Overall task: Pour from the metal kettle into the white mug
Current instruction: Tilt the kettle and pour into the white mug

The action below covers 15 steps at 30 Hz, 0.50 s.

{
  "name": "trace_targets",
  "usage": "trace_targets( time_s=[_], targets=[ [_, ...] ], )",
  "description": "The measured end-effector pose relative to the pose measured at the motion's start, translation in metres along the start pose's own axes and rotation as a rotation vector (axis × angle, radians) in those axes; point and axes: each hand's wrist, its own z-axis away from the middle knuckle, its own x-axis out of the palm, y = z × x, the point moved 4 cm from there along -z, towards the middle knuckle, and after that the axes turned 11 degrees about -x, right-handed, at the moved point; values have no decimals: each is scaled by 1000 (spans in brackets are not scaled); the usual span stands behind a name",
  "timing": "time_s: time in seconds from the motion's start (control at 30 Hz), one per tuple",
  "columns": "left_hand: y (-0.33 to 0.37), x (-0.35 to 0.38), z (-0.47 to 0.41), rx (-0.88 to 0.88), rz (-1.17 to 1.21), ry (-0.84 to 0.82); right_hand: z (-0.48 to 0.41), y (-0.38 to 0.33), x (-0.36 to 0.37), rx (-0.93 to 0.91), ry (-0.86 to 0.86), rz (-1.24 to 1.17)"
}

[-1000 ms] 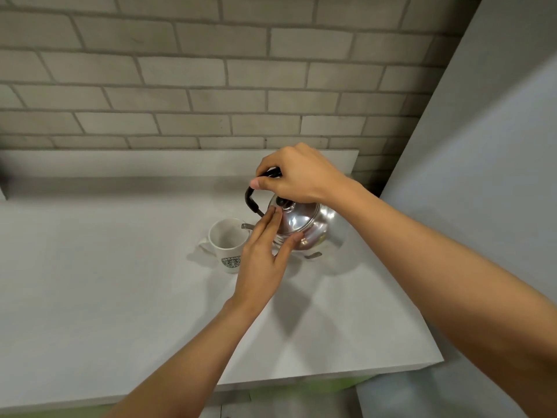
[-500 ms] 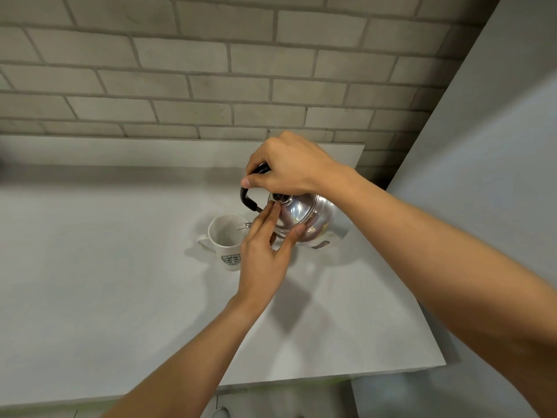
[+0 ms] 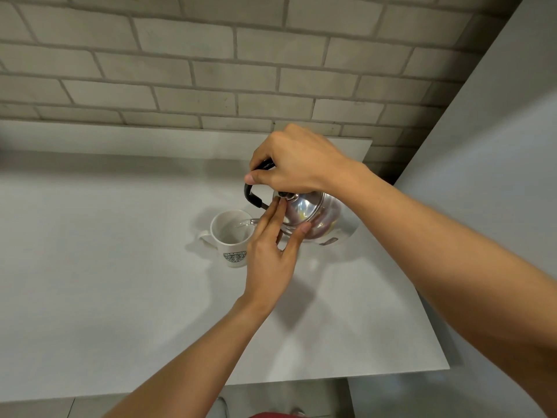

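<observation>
A shiny metal kettle (image 3: 313, 217) with a black handle is tilted to the left above the white counter. My right hand (image 3: 297, 162) is shut on the kettle's handle from above. My left hand (image 3: 272, 248) has its fingers flat against the kettle's lid and its thumb on the lid's rim. A white mug (image 3: 230, 238) with a green round logo stands just left of the kettle, its handle pointing left. A clear stream of water runs from the spout into the mug. The spout is mostly hidden behind my left fingers.
The white counter (image 3: 105, 267) ends at a front edge close to me and at a right edge near a grey panel (image 3: 482, 176). A grey brick wall (image 3: 211, 70) rises behind a low white ledge at the back.
The kettle has been lifted off the counter and tipped further left. Water now flows from its spout into the mug. Both hands kept their hold.
</observation>
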Motion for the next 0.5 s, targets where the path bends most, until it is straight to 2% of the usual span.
trace_targets(
  time_s=[0.5],
  targets=[
    [1, 1, 3, -3, 31, 33, -6, -10, -7, -39, -31, 36]
  ],
)
